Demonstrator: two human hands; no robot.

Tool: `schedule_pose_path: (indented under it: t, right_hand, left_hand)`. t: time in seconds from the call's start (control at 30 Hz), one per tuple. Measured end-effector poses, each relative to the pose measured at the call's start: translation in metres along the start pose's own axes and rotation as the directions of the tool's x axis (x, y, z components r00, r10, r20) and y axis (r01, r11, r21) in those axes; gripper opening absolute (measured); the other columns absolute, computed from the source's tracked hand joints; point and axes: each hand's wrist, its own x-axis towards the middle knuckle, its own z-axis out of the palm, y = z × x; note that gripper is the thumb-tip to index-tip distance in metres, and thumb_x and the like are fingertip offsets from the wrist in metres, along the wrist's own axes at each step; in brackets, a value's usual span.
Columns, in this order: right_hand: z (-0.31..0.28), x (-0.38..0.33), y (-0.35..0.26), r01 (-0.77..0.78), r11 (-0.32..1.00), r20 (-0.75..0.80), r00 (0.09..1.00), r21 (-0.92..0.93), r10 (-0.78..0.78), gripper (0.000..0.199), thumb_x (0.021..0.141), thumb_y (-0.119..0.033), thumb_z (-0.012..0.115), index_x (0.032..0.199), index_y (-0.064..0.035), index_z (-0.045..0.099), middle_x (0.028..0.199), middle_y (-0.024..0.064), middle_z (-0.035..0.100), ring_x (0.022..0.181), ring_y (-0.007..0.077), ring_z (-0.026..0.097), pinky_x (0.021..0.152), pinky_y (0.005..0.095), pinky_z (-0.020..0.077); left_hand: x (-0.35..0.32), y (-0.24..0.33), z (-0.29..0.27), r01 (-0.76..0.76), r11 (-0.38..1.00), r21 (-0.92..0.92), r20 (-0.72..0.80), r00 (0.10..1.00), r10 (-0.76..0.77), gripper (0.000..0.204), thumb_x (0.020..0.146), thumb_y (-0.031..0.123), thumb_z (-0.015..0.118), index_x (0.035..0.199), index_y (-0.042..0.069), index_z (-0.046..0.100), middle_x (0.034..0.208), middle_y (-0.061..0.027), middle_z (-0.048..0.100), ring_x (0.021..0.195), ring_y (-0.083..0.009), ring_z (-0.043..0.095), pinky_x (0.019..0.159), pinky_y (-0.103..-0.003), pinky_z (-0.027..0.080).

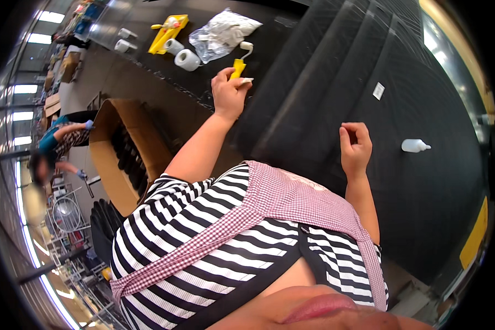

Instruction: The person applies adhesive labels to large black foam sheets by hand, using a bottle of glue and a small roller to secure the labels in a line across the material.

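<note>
My left hand (229, 94) is closed, with a small flat white piece (246, 81) at its thumb and fingertips. Just beyond those fingers lies a small paint roller (238, 67) with a yellow handle; the hand partly overlaps its end. Over the layered black sheets (313, 104), my right hand (356, 144) is curled into a pinch. Whatever may be between its fingertips is too small to see. A white label (378, 91) rests flat on the black sheet, beyond the right hand. Farther right, a white squeeze bottle (415, 146) lies on its side.
White rolls (187, 60), a yellow tray (169, 34) and a clear plastic bag (224, 34) with white contents lie on the dark table at the far left. An open cardboard box (107, 148) with black pieces stands left. Beyond it a gloved co-worker (60, 140) bends.
</note>
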Motion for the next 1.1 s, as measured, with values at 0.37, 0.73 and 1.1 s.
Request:
schedule_pose_path:
  t: [0.37, 0.73, 1.1]
  right_hand:
    - [0.053, -0.013, -0.021, -0.482, 0.81, 0.376, 0.856, 0.335, 0.354, 0.018, 0.099, -0.016, 0.063, 0.107, -0.0034, 0.071, 0.098, 0.0038, 0.069, 0.082, 0.0133, 0.065, 0.073, 0.025, 0.0511]
    - [0.002, -0.026, 0.002, -0.48, 0.597, 0.084, 0.819, 0.643, 0.568, 0.032, 0.105, -0.03, 0.057, 0.121, -0.0024, 0.062, 0.091, 0.0042, 0.064, 0.077, 0.0129, 0.063, 0.071, 0.0278, 0.0543]
    - [-0.035, 0.024, 0.012, -0.425, 0.847, -0.141, 0.863, 0.319, 0.486, 0.047, 0.104, -0.013, 0.055, 0.15, -0.0129, 0.049, 0.091, 0.0073, 0.069, 0.069, 0.009, 0.061, 0.063, 0.0259, 0.0533]
  left_hand:
    - [-0.013, 0.055, -0.009, 0.232, 0.731, -0.641, 0.314, 0.949, -0.026, 0.014, 0.083, 0.006, 0.079, 0.096, 0.008, 0.079, 0.122, -0.0141, 0.059, 0.101, -0.0276, 0.065, 0.088, -0.035, 0.053]
    - [-0.06, 0.151, -0.004, 0.392, 0.447, -0.804, 0.551, 0.773, 0.313, 0.012, 0.085, 0.007, 0.079, 0.097, 0.006, 0.078, 0.132, -0.007, 0.06, 0.109, -0.0236, 0.064, 0.092, -0.034, 0.054]
    - [-0.038, 0.074, 0.045, -0.095, 0.764, -0.638, 0.264, 0.905, 0.333, 0.011, 0.082, 0.002, 0.073, 0.091, 0.007, 0.077, 0.091, -0.0073, 0.071, 0.085, -0.027, 0.069, 0.075, -0.035, 0.054]
